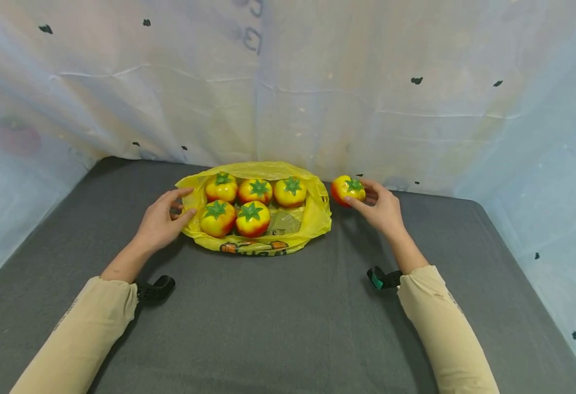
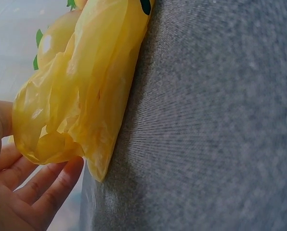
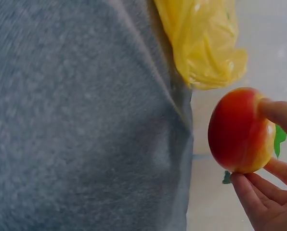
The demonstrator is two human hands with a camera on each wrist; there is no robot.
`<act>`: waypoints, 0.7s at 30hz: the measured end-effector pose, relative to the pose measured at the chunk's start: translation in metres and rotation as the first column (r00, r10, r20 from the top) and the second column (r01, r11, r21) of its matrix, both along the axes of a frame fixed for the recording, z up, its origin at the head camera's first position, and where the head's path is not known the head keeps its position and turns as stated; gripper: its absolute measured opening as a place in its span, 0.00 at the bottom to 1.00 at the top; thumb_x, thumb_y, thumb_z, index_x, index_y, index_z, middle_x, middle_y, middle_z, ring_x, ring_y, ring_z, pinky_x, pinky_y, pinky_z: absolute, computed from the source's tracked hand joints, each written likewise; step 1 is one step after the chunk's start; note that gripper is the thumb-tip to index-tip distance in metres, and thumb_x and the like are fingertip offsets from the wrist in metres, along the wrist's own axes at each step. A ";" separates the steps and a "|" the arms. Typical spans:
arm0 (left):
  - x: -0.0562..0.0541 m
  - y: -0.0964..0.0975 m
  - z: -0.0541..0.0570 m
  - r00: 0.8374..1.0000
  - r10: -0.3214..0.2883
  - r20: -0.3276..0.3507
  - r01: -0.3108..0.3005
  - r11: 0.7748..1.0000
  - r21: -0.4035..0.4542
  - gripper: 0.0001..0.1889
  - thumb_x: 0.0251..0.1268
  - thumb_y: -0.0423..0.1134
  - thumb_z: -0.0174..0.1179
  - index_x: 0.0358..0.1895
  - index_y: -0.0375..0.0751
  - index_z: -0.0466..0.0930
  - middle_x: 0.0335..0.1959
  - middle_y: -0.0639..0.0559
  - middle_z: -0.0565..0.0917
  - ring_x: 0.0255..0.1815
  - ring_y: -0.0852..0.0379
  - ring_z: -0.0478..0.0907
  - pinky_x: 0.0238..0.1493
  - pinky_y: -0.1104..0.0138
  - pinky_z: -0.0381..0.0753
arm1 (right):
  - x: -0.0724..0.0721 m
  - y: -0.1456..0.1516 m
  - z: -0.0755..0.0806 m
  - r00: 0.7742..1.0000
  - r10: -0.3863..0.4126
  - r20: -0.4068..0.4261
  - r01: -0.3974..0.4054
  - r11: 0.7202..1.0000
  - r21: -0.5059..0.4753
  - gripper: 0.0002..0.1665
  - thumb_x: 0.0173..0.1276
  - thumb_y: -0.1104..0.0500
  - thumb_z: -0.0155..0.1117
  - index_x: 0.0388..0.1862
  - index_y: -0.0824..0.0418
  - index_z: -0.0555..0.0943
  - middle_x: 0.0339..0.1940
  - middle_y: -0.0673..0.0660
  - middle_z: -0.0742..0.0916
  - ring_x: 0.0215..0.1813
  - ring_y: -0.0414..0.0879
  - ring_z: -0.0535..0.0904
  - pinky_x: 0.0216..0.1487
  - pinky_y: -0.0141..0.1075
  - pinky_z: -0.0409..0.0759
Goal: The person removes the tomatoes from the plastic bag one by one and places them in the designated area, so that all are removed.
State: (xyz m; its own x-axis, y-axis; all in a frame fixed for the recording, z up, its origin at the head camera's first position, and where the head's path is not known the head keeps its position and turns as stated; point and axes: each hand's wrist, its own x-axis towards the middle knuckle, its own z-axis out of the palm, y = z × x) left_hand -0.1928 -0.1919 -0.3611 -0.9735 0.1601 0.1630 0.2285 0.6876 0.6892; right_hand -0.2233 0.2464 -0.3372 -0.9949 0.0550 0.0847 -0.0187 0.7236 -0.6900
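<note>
Likely light, slick: glossy red-yellow round fruit [image 1: 342, 189], right hand [image 1: 384, 210] aptly pinching its sides; left hand [image 1: 161, 220] spread at yellow plastic bag [image 1: 319, 214].

Free passage is left over the grey tabletop [image 1: 278, 317] at lower centre. At upper centre the way is blocked by the yellow plastic bag [image 1: 319, 216], flanked by the left hand [image 1: 162, 219] and right hand [image 1: 385, 210]; inside, room is left at lower right. Behind, reach is barred by plastic sheeting [image 1: 317, 82].
</note>
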 end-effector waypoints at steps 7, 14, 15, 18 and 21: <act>0.000 0.000 0.000 1.000 0.009 0.014 -0.009 1.000 -0.002 0.27 0.73 0.40 0.52 0.71 0.36 0.61 0.65 0.31 0.66 0.55 0.35 0.71 0.51 0.43 0.75 | -0.006 0.003 -0.009 1.000 0.009 -0.010 -0.008 0.998 0.057 0.39 0.64 0.50 0.68 0.69 0.63 0.67 0.63 0.66 0.76 0.61 0.59 0.76 0.62 0.49 0.75; 0.000 0.001 -0.002 1.000 0.009 0.016 -0.009 1.000 0.004 0.27 0.73 0.40 0.52 0.71 0.36 0.61 0.64 0.31 0.66 0.55 0.35 0.70 0.51 0.43 0.75 | -0.009 0.006 -0.015 1.000 -0.011 -0.020 0.013 0.995 0.095 0.38 0.63 0.54 0.68 0.69 0.66 0.67 0.63 0.68 0.76 0.61 0.61 0.75 0.61 0.50 0.75; 0.000 0.001 -0.002 1.000 0.008 0.016 -0.008 1.000 0.005 0.27 0.73 0.40 0.52 0.71 0.36 0.61 0.64 0.31 0.66 0.55 0.35 0.70 0.51 0.43 0.75 | -0.010 0.007 -0.015 1.000 -0.018 -0.019 0.019 0.996 0.091 0.38 0.63 0.54 0.68 0.69 0.66 0.67 0.63 0.69 0.75 0.62 0.62 0.74 0.62 0.50 0.74; 0.000 0.001 -0.002 1.000 0.008 0.016 -0.008 1.000 0.004 0.27 0.73 0.40 0.52 0.71 0.36 0.61 0.64 0.31 0.66 0.55 0.35 0.71 0.51 0.43 0.75 | -0.010 0.008 -0.017 0.999 -0.034 -0.029 0.037 0.996 0.076 0.38 0.63 0.55 0.68 0.69 0.67 0.66 0.64 0.70 0.73 0.64 0.63 0.72 0.62 0.51 0.74; 0.000 0.002 -0.002 1.000 0.007 0.016 -0.008 1.000 0.003 0.27 0.73 0.40 0.52 0.71 0.36 0.61 0.65 0.31 0.66 0.55 0.35 0.71 0.51 0.43 0.75 | -0.011 0.009 -0.019 0.998 -0.038 -0.047 0.041 0.996 0.083 0.39 0.63 0.56 0.68 0.69 0.69 0.65 0.64 0.70 0.72 0.65 0.63 0.70 0.63 0.51 0.73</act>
State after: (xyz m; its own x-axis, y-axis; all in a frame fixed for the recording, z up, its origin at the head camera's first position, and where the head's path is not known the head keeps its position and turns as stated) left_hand -0.1930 -0.1904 -0.3633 -0.9772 0.1523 0.1479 0.2123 0.6873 0.6947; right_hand -0.2343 0.2551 -0.3560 -0.9871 0.0850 0.1356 -0.0188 0.7797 -0.6259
